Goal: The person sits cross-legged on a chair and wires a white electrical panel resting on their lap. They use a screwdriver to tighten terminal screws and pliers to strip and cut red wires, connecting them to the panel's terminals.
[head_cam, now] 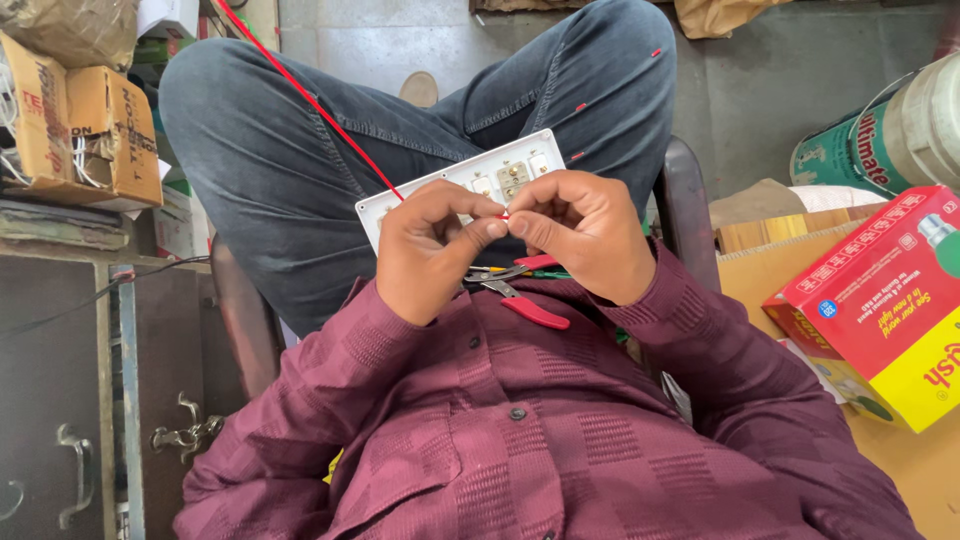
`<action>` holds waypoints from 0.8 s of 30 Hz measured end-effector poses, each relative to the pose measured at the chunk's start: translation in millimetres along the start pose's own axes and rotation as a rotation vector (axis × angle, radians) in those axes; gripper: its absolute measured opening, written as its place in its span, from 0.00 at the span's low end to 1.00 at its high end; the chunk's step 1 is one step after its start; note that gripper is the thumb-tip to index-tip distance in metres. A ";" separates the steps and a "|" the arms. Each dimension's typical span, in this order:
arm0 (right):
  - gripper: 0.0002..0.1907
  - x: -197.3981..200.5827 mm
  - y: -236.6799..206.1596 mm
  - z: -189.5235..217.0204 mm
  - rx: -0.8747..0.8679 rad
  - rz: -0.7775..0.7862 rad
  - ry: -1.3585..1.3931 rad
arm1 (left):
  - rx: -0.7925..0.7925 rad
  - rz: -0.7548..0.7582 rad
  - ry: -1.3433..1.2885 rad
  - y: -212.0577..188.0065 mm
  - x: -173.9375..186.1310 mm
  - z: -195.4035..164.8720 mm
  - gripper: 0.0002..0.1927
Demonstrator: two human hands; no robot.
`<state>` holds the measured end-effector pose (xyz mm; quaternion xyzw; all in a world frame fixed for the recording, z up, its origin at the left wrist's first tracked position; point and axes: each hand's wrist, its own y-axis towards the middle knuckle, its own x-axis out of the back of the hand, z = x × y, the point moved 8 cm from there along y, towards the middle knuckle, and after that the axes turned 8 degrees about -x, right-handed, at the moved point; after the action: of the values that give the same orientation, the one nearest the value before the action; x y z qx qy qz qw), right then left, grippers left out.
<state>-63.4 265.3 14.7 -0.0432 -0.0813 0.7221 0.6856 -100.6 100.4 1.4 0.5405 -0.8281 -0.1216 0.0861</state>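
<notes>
Looking down from the head camera, the nearest item is a maroon shirt [520, 440] with a woven check pattern and dark buttons, covering the person's torso and both forearms.

Just above the shirt front, a pair of pliers with red handles [525, 300] lies on the lap, one handle pointing toward the lower right. Its metal head is partly hidden beneath the hands.

Both hands meet above the pliers:
- Left hand [430, 250]: fingers curled, thumb and forefinger pressed together on the end of a thin red wire [310, 100].
- Right hand [590, 235]: fingers curled, thumb and forefinger pinched on the same wire end, fingertips touching those of the left hand.

A small red tip of the wire shows between the two pinches. From the left hand, the wire runs taut and diagonally up to the top left, crossing the left thigh and leaving the frame.

Directly behind the hands, a white switch plate [470, 180] rests tilted on the lap, with several modules and sockets visible in its face. The hands cover its lower edge.

Beyond the plate, the crossed legs in dark grey jeans [300, 170] fill the centre. A dark chair armrest [685, 200] shows beside the right wrist.

Surroundings:
- Right: a red and yellow carton [880, 300] on a brown surface, with a green and white can [880, 140] farther back.
- Left: a metal cabinet with handles [60, 400], and torn cardboard boxes [80, 120] on top of it.
- Far: a grey concrete floor [780, 80].
</notes>
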 end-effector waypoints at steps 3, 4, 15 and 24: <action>0.07 -0.7 -1.8 6.2 0.040 0.000 -0.041 | 0.025 -0.031 -0.177 -3.7 0.0 8.0 0.07; 0.07 -1.3 -2.8 10.3 0.069 0.000 -0.073 | 0.073 -0.041 -0.269 -5.4 -0.1 12.8 0.07; 0.11 -22.6 -29.4 55.4 0.695 -0.227 -0.709 | 0.123 0.091 -0.345 -8.3 -10.5 23.9 0.05; 0.11 -20.8 -24.7 57.6 0.715 -0.139 -0.656 | 0.171 0.108 -0.510 -8.8 -12.2 22.2 0.08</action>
<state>-48.0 242.4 74.7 0.4302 -0.0426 0.6329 0.6422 -94.1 110.7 -22.6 0.4526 -0.8580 -0.1785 -0.1648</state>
